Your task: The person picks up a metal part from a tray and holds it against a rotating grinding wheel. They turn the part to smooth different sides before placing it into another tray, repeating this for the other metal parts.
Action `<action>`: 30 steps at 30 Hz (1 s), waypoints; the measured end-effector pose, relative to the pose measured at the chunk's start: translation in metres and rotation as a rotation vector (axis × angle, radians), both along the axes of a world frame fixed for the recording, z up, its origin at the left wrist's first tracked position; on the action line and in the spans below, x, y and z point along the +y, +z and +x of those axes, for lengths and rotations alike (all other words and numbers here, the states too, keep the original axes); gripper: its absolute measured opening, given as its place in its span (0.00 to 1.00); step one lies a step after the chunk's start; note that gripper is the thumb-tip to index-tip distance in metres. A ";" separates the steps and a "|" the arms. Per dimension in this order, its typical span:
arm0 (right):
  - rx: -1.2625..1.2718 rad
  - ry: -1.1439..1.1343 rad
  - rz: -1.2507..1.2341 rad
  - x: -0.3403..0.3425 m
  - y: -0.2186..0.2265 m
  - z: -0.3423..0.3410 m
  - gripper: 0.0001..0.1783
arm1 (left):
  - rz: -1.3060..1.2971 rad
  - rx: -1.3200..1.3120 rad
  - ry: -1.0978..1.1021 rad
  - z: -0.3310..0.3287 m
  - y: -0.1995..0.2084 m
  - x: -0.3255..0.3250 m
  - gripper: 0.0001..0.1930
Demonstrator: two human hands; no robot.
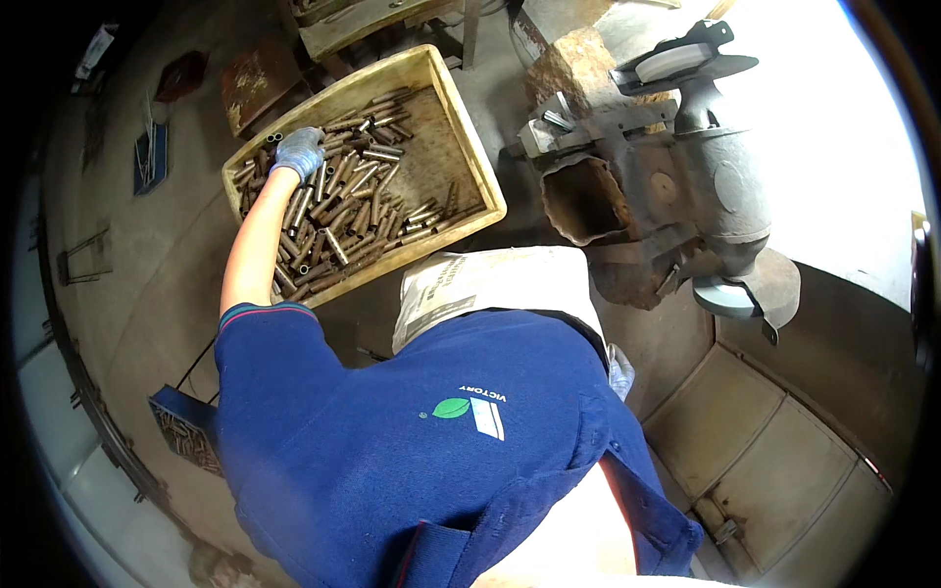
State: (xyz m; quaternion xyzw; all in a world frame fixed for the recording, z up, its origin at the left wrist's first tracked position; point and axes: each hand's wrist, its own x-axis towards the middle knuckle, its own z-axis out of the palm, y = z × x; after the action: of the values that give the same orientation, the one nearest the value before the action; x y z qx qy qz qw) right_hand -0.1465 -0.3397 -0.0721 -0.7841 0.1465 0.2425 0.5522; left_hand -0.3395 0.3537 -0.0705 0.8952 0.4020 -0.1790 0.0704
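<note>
My left hand (299, 150), in a blue-grey glove, reaches over the far left part of a large yellowish tray (469, 147). Many short metal tubes (358, 191), some brown and some shiny, lie in a loose heap inside it. Two tube ends (274, 137) show side by side at the hand's left edge, and the fingers look closed on them. Only a bit of my right hand (620, 372) is visible, gloved and low beside my right hip. My body covers the rest, and its fingers cannot be made out.
To the right stands a bench grinder (725, 186) with two wheels on a rough metal stand with a square opening (585, 201). A blue bin of small parts (186, 431) sits on the floor at left, another blue container (151, 159) farther off. A wooden bench (363, 29) lies beyond the tray.
</note>
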 end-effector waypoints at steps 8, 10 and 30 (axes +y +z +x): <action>-0.146 0.180 -0.173 -0.008 0.013 0.004 0.18 | -0.423 -0.785 0.278 0.016 0.029 -0.004 0.11; -0.349 0.361 -0.291 0.029 0.053 0.014 0.17 | -0.732 -0.891 0.305 0.065 0.082 -0.046 0.09; -0.904 0.358 0.392 0.150 0.171 0.072 0.12 | -1.601 -0.751 -0.485 0.280 0.156 -0.331 0.19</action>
State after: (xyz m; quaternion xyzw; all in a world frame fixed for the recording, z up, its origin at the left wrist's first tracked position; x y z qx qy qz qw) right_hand -0.0741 -0.1893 0.0990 -0.7050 -0.2908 -0.0065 0.6468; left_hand -0.0594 0.0224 0.0852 0.6383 -0.0903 -0.1112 0.7563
